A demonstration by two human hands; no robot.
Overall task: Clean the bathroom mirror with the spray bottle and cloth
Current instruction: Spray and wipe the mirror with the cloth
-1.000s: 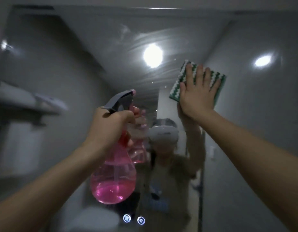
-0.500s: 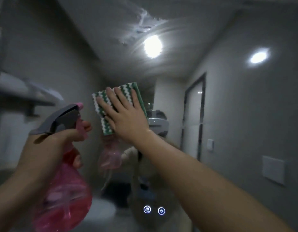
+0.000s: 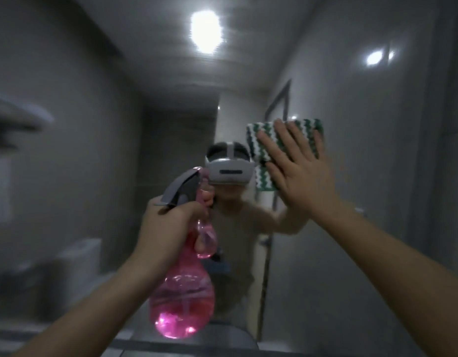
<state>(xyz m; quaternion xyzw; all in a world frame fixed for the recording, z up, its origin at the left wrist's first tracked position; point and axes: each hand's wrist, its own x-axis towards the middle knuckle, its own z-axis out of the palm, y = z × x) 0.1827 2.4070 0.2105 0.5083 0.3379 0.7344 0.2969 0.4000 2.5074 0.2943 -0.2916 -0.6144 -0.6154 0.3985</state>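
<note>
Two bare forearms came in from the bottom corners of the frame. Left hand (image 3: 168, 225), centre of frame, was wrapped around the neck of the clear pink plastic spray bottle (image 3: 183, 300), fingers closed at the trigger under its grey nozzle head (image 3: 183, 188). Bottle hung upright below the fist, bulb-shaped body at lower centre, pink liquid pooled at the bottom. Nozzle pointed toward upper right, at the glass.

Right hand (image 3: 302, 176), right of centre, was spread flat with fingers wide and palm pressed onto the green-and-white zigzag striped cloth (image 3: 261, 150). Cloth sat flat against the large wall mirror (image 3: 377, 176), its upper left corner and left edge sticking out past the fingers. Cloth was just right of and slightly above the spray nozzle, not touching it.

Mirror filled nearly the whole frame. Reflected in it at centre: a person wearing a white head-mounted camera unit (image 3: 229, 168), a beige top, and the mirrored pink bottle. Further back in the reflection, grey walls, a dark door frame (image 3: 277, 112) behind the cloth, a bright round ceiling light (image 3: 206, 30) at top centre, a smaller glare spot at upper right. Left side blurred; a shelf shape at mid-left, details unreadable
</note>
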